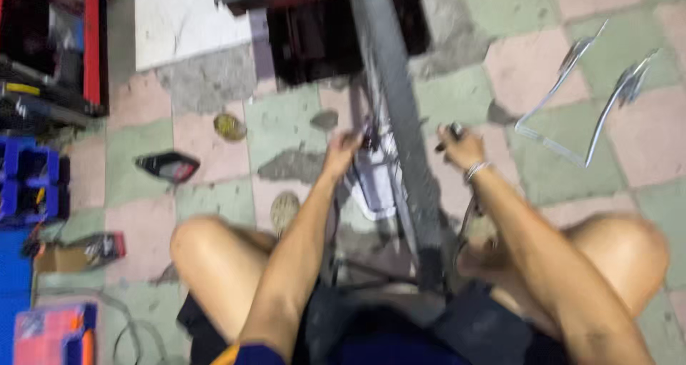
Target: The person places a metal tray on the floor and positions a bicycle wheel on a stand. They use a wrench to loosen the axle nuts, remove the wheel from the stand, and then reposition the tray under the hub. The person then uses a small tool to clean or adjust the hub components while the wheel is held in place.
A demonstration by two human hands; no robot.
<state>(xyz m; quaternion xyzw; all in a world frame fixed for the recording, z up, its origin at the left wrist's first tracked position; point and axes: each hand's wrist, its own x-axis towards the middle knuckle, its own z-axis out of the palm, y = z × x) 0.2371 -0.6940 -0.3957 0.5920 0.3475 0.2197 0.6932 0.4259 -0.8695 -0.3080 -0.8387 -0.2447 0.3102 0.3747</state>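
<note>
A bicycle wheel with a grey tyre (pixel 396 101) stands upright between my knees, running from the top of the view down to my lap. My left hand (pixel 341 151) reaches to the left side of the wheel near its hub, fingers closed on a part I cannot make out through the blur. On the right side of the wheel, my right hand (pixel 461 145) is closed around a small dark tool (pixel 453 131). A white part (pixel 373 183) hangs by the hub below my left hand.
A bent metal bracket (pixel 572 115) lies on the tiled floor at the right. A red and black tool chest (pixel 50 43) and blue bins (pixel 28 183) stand at the left. A red-black object (pixel 168 166) and a cardboard box (pixel 64 261) lie on the floor.
</note>
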